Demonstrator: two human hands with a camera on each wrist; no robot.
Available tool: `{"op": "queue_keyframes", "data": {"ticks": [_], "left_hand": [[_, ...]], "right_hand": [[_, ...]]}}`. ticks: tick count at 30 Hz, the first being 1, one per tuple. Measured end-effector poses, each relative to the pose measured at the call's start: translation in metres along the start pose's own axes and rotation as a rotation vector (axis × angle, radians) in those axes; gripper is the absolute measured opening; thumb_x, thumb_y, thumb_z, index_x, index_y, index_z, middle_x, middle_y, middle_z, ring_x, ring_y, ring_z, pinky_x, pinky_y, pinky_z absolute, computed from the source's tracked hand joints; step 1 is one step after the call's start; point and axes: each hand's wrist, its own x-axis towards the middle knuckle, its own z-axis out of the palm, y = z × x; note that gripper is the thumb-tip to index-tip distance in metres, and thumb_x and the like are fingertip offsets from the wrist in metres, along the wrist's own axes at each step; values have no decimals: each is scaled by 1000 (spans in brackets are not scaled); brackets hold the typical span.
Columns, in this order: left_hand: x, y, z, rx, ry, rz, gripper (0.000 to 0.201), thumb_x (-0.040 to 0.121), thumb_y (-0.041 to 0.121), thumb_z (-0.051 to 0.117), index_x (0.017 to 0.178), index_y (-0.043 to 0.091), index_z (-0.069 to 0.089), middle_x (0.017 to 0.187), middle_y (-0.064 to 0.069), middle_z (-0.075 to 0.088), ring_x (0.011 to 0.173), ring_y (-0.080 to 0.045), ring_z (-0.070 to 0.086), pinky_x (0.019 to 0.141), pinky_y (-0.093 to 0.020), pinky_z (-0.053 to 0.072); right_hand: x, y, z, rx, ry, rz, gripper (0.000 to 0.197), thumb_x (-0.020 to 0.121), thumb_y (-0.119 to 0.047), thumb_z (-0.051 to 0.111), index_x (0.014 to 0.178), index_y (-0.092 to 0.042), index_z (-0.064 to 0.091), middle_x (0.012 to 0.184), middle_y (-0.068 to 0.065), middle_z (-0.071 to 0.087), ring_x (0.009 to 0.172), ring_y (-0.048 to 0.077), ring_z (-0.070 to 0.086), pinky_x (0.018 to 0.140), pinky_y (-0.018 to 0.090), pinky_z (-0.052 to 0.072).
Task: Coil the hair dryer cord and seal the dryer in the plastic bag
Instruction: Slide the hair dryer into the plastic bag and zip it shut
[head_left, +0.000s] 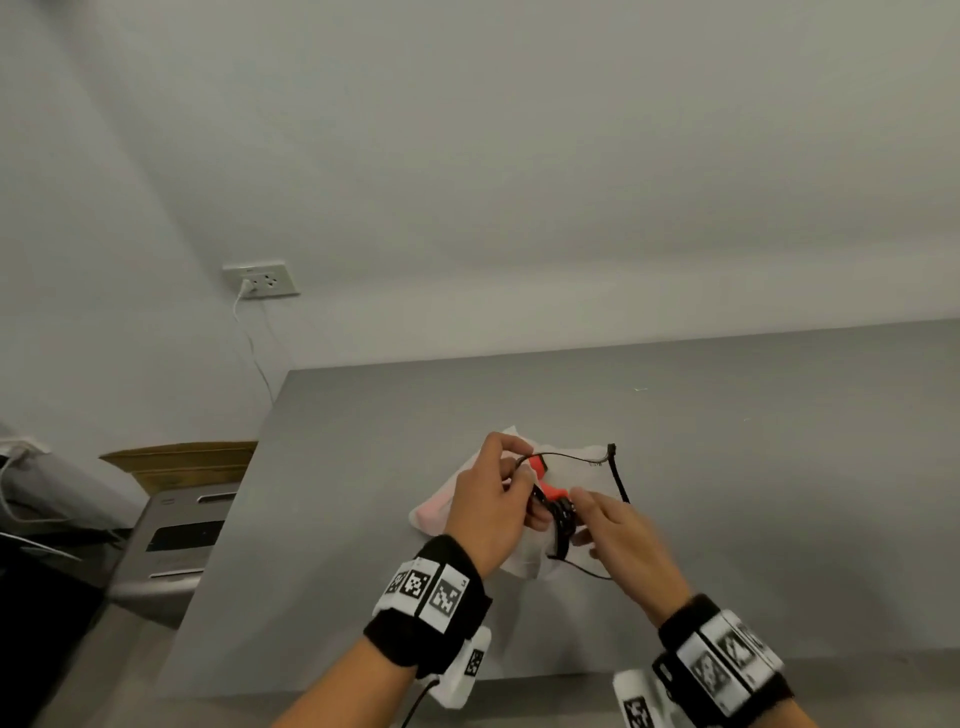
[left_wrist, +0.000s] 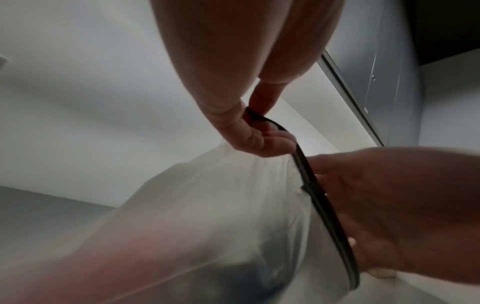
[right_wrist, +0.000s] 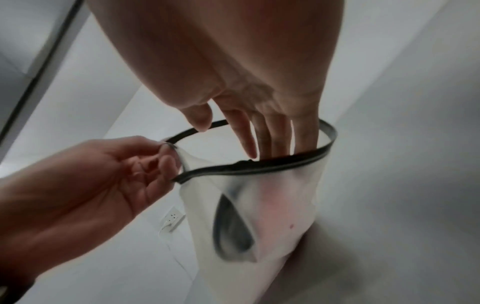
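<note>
A translucent plastic bag with a black zip rim is held just above the grey table. The red hair dryer shows inside its mouth, and the black coiled cord sits at the opening. My left hand pinches the rim between thumb and fingers. My right hand has straight fingers reaching down into the bag's open mouth, inside the rim. Through the bag I see a pink tint and a dark shape; the dryer's body is mostly hidden.
A wall socket with a white plug and cable sits on the wall at left. Left of the table stand a cardboard box and a grey machine. Bare table surface extends to the right and back.
</note>
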Motion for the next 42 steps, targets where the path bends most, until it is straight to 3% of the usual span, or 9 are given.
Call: {"op": "queue_keyframes", "data": {"ticks": [6, 13, 17, 23, 26, 28, 31, 37, 42], "left_hand": [[8, 5, 18, -65, -64, -36, 21, 102, 7, 50, 115, 23, 53, 93, -21, 74, 72, -35, 76, 69, -48, 65], [25, 19, 8, 75, -54, 77, 24, 102, 14, 51, 124, 24, 59, 79, -2, 74, 74, -21, 74, 67, -34, 63], [69, 12, -16, 271, -16, 28, 28, 103, 22, 46, 128, 21, 59, 101, 1, 74, 91, -16, 71, 76, -36, 63], [119, -1, 8, 367, -241, 33, 46, 95, 15, 51, 141, 20, 50, 138, 3, 61, 118, -17, 60, 75, -32, 60], [131, -3, 37, 284, -345, 80, 67, 81, 34, 68, 142, 15, 49, 141, -5, 60, 129, -19, 57, 99, -37, 52], [135, -3, 50, 131, -341, 66, 46, 91, 21, 66, 134, 9, 54, 128, -11, 67, 116, -24, 64, 101, -39, 51], [135, 1, 47, 70, -288, 119, 10, 100, 7, 57, 106, 10, 64, 88, -10, 69, 78, -19, 62, 70, -29, 51], [111, 7, -18, -21, -99, 135, 14, 98, 1, 59, 89, 9, 67, 66, 1, 69, 61, -13, 64, 63, -26, 53], [58, -3, -46, -51, -30, 152, 9, 98, -2, 58, 90, -2, 62, 74, -13, 68, 67, -21, 69, 67, -27, 59]], "right_hand": [[-46, 22, -5, -280, -98, -215, 21, 91, -56, 60, 110, -47, 56, 112, -27, 57, 106, -3, 55, 85, 20, 47], [-11, 10, -39, -520, -2, -412, 27, 94, -12, 54, 81, -35, 50, 71, -19, 53, 71, 8, 51, 68, 34, 48], [-3, -37, -78, -705, -83, -560, 22, 76, -24, 27, 66, -35, 44, 68, -16, 48, 69, 14, 47, 65, 35, 46], [-6, -66, -89, -687, -170, -709, 23, 78, -12, 44, 59, -23, 49, 65, -16, 43, 69, 10, 46, 63, 23, 42], [-15, -67, -86, -643, -197, -769, 21, 78, -18, 40, 60, -25, 47, 66, -18, 41, 71, 9, 45, 62, 22, 41], [-22, -65, -87, -641, -208, -781, 19, 78, -17, 42, 61, -22, 48, 68, -18, 42, 73, 9, 47, 63, 19, 41], [-29, -56, -102, -641, -144, -742, 20, 75, -8, 42, 61, -19, 51, 73, -14, 51, 76, 13, 53, 64, 17, 41], [-20, -32, -154, -646, 259, -633, 42, 75, 14, 63, 58, -23, 51, 107, -3, 58, 89, 10, 54, 75, 8, 39], [12, -29, -162, -668, 338, -559, 36, 82, 9, 50, 67, -23, 53, 86, -14, 56, 71, 16, 56, 63, 43, 53]]}}
